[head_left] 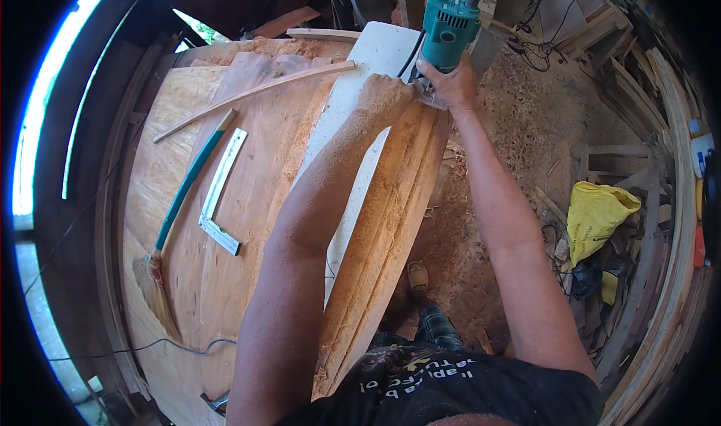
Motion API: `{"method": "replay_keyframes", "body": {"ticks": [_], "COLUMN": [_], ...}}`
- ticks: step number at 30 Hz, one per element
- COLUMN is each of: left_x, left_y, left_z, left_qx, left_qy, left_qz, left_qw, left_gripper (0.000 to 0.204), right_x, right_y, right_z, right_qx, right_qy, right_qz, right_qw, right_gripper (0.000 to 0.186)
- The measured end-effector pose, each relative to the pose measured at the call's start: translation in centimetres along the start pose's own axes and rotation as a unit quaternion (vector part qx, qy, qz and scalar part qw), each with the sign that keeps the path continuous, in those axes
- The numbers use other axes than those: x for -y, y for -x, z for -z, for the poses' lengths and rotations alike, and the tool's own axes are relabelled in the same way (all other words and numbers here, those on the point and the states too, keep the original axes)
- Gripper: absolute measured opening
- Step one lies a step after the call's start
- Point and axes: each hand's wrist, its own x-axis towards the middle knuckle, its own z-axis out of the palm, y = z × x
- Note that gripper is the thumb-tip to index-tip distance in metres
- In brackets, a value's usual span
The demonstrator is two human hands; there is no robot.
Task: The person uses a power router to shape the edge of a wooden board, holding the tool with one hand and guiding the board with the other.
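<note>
A green trim router [451,26] with a clear base stands upright at the far end of a long wooden board [398,193] with grooves cut along its length. My right hand [457,86] is wrapped round the lower part of the router's body. My left hand [387,98], dusted with shavings, is curled closed against the router's base; its fingertips are mostly hidden. Beneath my left forearm runs a white board [347,255], alongside the grooved one. Shavings and sawdust lie along the grooves.
On the wooden panel [255,155] to the left lie a brush [180,185] with a green handle, a metal try square [219,193] and a thin wooden strip [248,99]. A yellow sack [597,219] and stacked timber [661,291] are at the right. A black cord [165,342] crosses the panel's near left.
</note>
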Motion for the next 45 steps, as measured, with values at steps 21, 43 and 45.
{"method": "replay_keyframes", "body": {"ticks": [21,43,45], "left_x": [0.6,-8.5,-10.0], "left_y": [-1.5,31.5,34.7], "left_z": [-0.2,4.9,3.7], "left_qx": [0.006,-0.054,-0.045], "left_qy": [-0.005,0.083,0.094], "left_qz": [0.003,0.369,0.41], "left_qw": [1.0,0.924,0.906], "left_gripper": [0.018,0.053,0.051], "right_x": [-0.6,-1.6,-4.3], "right_y": [-1.5,3.2,7.0], "right_z": [-0.6,10.9,14.0], "right_qx": [0.004,0.114,0.125], "right_qy": [0.007,-0.235,-0.347], "right_qz": [0.004,-0.09,-0.238], "right_qw": [1.0,0.961,0.899], "right_gripper": [0.061,0.04,0.043]}}
